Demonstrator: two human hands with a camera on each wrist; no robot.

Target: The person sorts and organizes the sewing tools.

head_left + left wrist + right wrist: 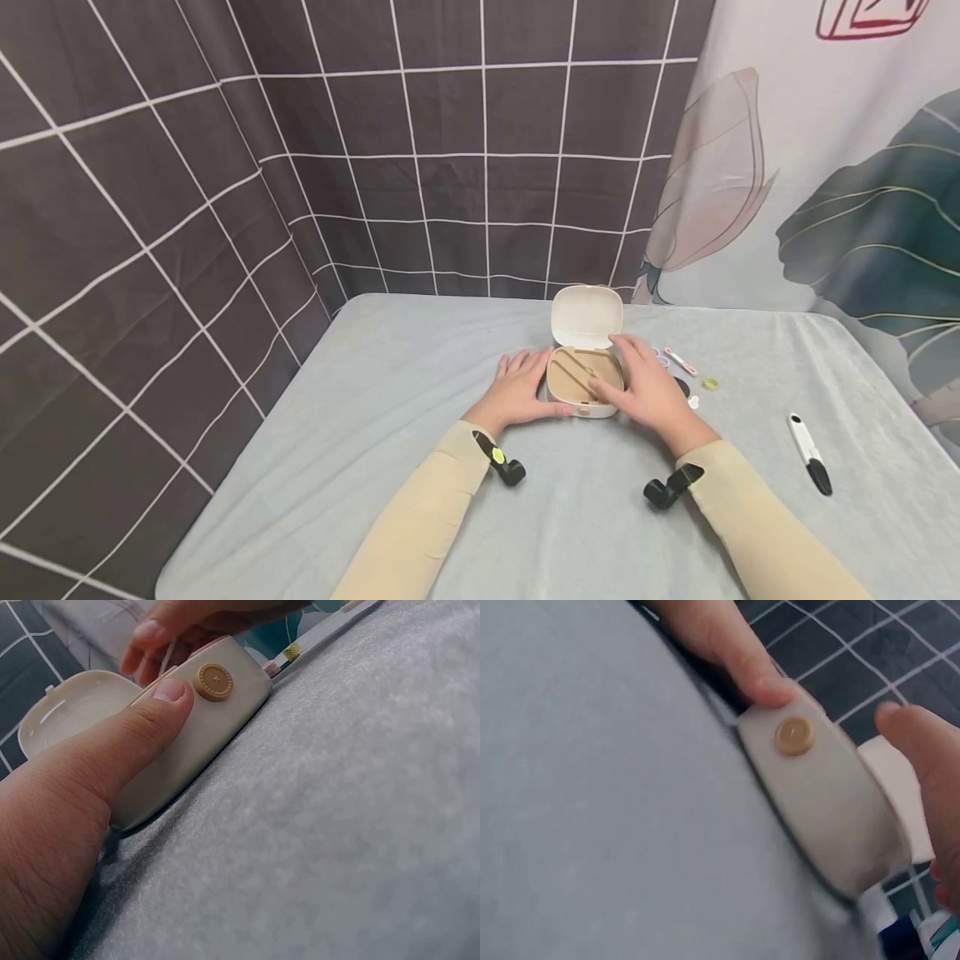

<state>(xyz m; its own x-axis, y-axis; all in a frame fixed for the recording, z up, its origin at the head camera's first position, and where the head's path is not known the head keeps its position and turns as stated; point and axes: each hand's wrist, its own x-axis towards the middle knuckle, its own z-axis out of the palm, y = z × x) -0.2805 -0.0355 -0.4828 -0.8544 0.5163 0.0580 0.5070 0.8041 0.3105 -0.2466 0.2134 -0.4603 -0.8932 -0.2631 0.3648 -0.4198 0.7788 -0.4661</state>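
Cream case (832, 801) found open, gripped by left hand (519, 392)

It stood on grey cloth (360, 467), lid (587, 315) raised behind. The left hand had its left side — thumb along the front wall beside the button (794, 736). The right hand (651, 387) was over the right side, thumb above the tan tray (602, 367) — whether it grasped anything could not be told. A yellow ring (709, 383) lay farther right.

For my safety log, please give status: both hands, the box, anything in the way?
Left hand holds box, thumb on its front. Right hand over box's right side, grip unclear. Lid raised. Small items close by, right.
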